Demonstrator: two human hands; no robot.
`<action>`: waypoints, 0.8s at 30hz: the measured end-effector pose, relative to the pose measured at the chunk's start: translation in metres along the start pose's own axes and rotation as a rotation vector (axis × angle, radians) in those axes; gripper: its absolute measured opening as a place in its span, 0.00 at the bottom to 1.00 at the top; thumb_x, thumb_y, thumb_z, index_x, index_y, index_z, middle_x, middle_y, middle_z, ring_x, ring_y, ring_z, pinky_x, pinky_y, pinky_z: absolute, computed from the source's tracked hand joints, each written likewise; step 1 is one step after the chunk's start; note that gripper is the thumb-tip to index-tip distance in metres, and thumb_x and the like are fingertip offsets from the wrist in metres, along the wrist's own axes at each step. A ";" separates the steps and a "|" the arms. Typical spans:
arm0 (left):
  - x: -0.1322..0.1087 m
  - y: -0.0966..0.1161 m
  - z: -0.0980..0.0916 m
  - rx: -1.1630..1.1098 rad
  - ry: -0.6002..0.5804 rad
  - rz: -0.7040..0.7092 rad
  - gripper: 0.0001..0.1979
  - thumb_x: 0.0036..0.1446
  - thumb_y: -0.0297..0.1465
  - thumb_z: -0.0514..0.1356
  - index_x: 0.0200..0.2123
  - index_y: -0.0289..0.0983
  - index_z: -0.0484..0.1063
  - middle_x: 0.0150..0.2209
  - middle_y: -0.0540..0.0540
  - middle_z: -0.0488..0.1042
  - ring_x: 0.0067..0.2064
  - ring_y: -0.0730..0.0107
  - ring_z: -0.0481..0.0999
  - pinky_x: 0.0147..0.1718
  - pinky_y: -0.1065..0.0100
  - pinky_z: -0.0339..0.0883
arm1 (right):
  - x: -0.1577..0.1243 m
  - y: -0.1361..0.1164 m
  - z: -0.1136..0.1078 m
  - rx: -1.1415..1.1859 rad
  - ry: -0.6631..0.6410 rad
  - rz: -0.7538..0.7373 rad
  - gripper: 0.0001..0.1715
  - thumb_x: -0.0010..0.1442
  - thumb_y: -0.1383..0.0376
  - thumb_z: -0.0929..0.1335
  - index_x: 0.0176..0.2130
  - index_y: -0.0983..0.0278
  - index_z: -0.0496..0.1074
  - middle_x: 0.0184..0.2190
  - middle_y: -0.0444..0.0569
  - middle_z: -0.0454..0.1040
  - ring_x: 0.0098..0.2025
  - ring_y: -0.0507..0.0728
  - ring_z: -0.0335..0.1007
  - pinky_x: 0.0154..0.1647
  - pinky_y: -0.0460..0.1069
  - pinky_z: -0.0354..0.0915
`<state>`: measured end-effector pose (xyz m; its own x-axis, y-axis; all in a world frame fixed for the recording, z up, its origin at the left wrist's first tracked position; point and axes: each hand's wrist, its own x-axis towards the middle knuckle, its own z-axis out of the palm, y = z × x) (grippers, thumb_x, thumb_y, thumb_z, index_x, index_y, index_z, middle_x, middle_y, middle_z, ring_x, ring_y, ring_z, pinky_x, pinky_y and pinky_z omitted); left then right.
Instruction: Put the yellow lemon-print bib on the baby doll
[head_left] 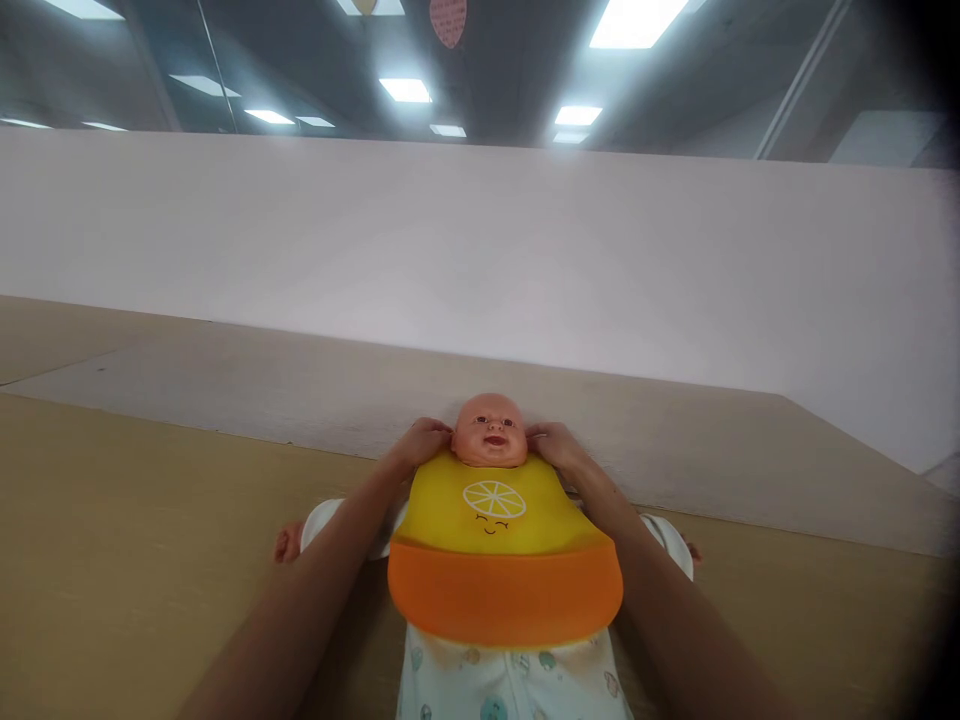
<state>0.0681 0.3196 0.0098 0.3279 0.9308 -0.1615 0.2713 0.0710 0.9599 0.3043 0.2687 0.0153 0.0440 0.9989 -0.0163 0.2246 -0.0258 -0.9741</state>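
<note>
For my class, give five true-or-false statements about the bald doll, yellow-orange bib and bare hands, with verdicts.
1. The bald, glossy doll has its face uncovered. True.
2. Printed white clothing shows below the smooth yellow-orange bib. True.
3. The bib bears a strawberry drawing. False: it bears a white citrus slice.
4. The left hand and right hand flank the doll's head. True.
5. The orange pocket is at the bib's neckline. False: the orange pocket runs along the lower edge.

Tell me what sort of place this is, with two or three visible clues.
Probably an indoor office or training room: rectangular light panels shine above a white wall, and a doll with a bib over its chest is on a wood-toned surface.
</note>
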 end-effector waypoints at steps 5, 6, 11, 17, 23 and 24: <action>0.000 0.003 0.001 0.102 0.011 0.029 0.10 0.38 0.27 0.56 0.26 0.33 0.75 0.23 0.46 0.74 0.24 0.65 0.71 0.22 0.67 0.59 | -0.013 -0.011 0.003 0.066 -0.027 0.106 0.10 0.38 0.65 0.66 0.25 0.67 0.73 0.20 0.46 0.72 0.20 0.51 0.62 0.19 0.46 0.56; -0.002 0.005 0.002 0.122 0.025 0.033 0.10 0.39 0.27 0.56 0.26 0.33 0.75 0.24 0.45 0.75 0.25 0.64 0.71 0.23 0.67 0.60 | -0.016 -0.012 0.002 0.072 -0.033 0.126 0.10 0.38 0.65 0.66 0.25 0.66 0.73 0.18 0.44 0.71 0.19 0.51 0.61 0.18 0.46 0.55; -0.023 0.014 0.003 0.212 0.193 0.037 0.14 0.43 0.31 0.58 0.34 0.34 0.77 0.35 0.40 0.78 0.37 0.58 0.74 0.30 0.67 0.62 | -0.029 -0.009 -0.007 0.098 -0.021 0.149 0.09 0.43 0.64 0.67 0.28 0.66 0.73 0.18 0.42 0.69 0.19 0.50 0.62 0.19 0.45 0.55; -0.063 0.021 -0.005 0.329 0.296 0.092 0.13 0.43 0.32 0.60 0.34 0.36 0.78 0.39 0.40 0.79 0.41 0.57 0.74 0.34 0.68 0.63 | -0.064 -0.001 -0.025 0.198 -0.083 0.132 0.14 0.48 0.59 0.73 0.34 0.66 0.75 0.28 0.46 0.76 0.27 0.52 0.70 0.25 0.45 0.61; -0.105 0.021 -0.014 0.210 0.219 0.087 0.13 0.47 0.40 0.60 0.22 0.35 0.73 0.19 0.50 0.68 0.25 0.68 0.67 0.21 0.69 0.51 | -0.102 -0.010 -0.024 0.395 -0.159 0.209 0.15 0.50 0.58 0.75 0.35 0.64 0.76 0.34 0.48 0.78 0.34 0.54 0.74 0.33 0.46 0.66; -0.111 0.019 -0.015 0.164 0.211 0.070 0.14 0.47 0.41 0.61 0.22 0.36 0.73 0.19 0.51 0.67 0.24 0.69 0.66 0.21 0.69 0.51 | -0.108 -0.013 -0.022 0.411 -0.160 0.218 0.15 0.49 0.58 0.75 0.34 0.64 0.76 0.33 0.48 0.78 0.34 0.54 0.74 0.33 0.46 0.67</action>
<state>0.0230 0.2227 0.0494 0.1604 0.9866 -0.0279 0.4033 -0.0397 0.9142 0.3183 0.1605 0.0344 -0.1105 0.9662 -0.2328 -0.1774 -0.2496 -0.9520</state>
